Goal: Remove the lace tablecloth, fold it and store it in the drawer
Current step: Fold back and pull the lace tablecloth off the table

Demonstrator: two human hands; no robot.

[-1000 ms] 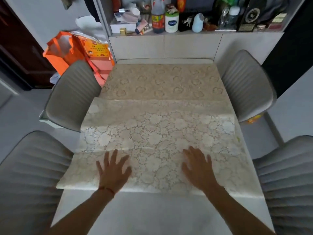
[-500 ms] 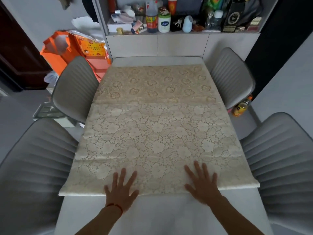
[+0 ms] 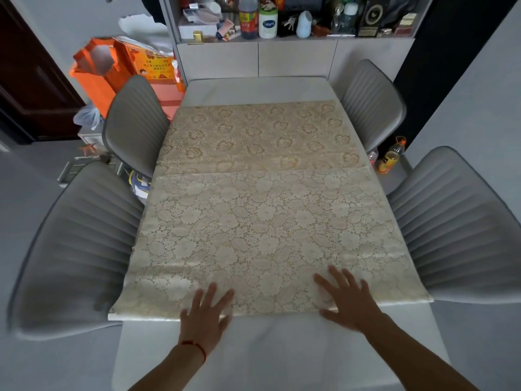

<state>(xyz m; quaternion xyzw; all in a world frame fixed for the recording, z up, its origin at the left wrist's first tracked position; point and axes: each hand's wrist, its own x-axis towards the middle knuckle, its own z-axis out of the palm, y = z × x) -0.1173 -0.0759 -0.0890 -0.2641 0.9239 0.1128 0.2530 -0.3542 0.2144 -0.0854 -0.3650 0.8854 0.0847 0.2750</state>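
The lace tablecloth (image 3: 262, 221) lies flat on the white table (image 3: 282, 351), folded so that a pale flowered layer covers the near part and a more golden layer with heart-like motifs shows beyond its far edge. Its near edge runs straight across the table just under the fingers of both hands, and bare table shows on the near side of that edge and again as a strip past the cloth's far edge. The left hand (image 3: 204, 320) rests palm down with its fingers straight and spread, the fingertips on the lace and the heel of the hand on the bare table; a thin red cord circles that wrist. The right hand (image 3: 348, 301) lies the same way to the right, fingers splayed and flat on the cloth, the thumb at the cloth's near edge; neither hand grips or pinches anything. Outward from the fingers, four grey ribbed chairs flank the table: one near left chair (image 3: 76, 249), one near right chair (image 3: 456, 221), and two smaller-looking ones farther off on either side. Beyond the fingertips, past the table's far end, stands a cabinet (image 3: 253, 59) whose shelf is crowded with bottles and boxes. An orange bag (image 3: 98, 71) sits far left, and a yellow bottle (image 3: 390, 156) stands on the floor far right.
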